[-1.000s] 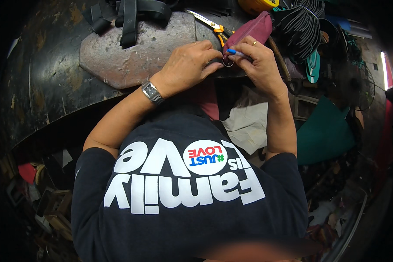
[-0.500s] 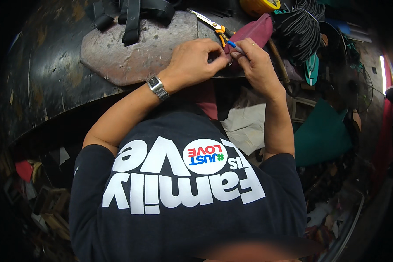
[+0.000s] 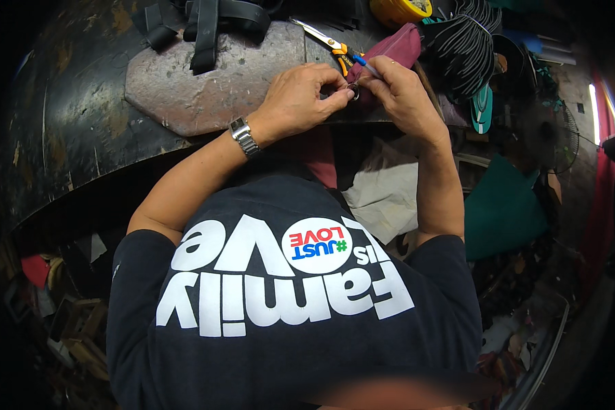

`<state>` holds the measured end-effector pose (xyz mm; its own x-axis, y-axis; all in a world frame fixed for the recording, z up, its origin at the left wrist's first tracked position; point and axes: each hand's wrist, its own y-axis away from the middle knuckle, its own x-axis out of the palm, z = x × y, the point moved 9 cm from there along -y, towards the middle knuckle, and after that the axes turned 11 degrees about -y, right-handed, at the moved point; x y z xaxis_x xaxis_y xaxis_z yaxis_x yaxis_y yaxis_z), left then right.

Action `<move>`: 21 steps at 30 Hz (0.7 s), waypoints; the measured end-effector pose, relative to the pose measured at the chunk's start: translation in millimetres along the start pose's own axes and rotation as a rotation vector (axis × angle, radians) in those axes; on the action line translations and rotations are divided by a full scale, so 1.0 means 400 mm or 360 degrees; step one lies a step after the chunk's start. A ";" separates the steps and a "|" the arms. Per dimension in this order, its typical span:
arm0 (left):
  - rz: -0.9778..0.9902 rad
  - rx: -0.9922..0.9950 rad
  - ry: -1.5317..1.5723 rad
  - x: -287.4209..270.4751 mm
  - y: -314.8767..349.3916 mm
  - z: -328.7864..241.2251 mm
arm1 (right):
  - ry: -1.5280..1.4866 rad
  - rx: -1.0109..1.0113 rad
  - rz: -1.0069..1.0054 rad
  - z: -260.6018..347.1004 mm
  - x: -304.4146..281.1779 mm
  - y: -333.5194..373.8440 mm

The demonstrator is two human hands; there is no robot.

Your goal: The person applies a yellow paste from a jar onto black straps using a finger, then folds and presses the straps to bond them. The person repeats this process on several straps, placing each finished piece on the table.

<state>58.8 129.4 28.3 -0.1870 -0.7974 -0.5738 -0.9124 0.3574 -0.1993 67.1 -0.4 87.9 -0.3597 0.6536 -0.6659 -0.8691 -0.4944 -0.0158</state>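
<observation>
At the bench's front edge my two hands meet fingertip to fingertip. My left hand (image 3: 301, 96) pinches a small dark ring-like piece (image 3: 353, 90) between thumb and fingers; its exact kind is too small to make out. A pen with a blue end (image 3: 366, 65) lies in the closed fingers of my right hand (image 3: 404, 96), whose fingertips come close to that piece. Beneath and behind the right hand is a maroon cloth piece (image 3: 398, 46). Scissors with yellow-and-black handles (image 3: 328, 42) lie just beyond the fingertips, blades pointing to the far left.
A worn flat slab (image 3: 205, 85) lies on the dark bench (image 3: 82, 116), black straps (image 3: 208, 31) across its far side. A bundle of black cords (image 3: 463, 51) and a yellow container (image 3: 402, 12) stand at the far right. Green material (image 3: 506, 208) hangs below, right.
The ring-like piece now shows more plainly at the left fingertips. Both hands otherwise keep nearly the same place, and the whole view has shifted slightly.
</observation>
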 end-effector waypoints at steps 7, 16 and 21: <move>-0.0062 0.0085 -0.0015 -0.002 0.003 -0.010 | -0.0225 0.0158 -0.0040 -0.039 0.000 0.017; -0.0025 0.0127 -0.0100 0.001 0.001 -0.007 | -0.0095 -0.0104 -0.0183 -0.016 0.004 0.030; -0.0023 0.0219 -0.0112 0.000 0.001 -0.018 | -0.0164 -0.0080 -0.0220 -0.009 0.010 0.045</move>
<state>55.8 126.2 34.0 -0.1440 -0.7686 -0.6234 -0.8553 0.4135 -0.3123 51.1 -8.5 82.3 -0.2732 0.7714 -0.5747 -0.8956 -0.4220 -0.1407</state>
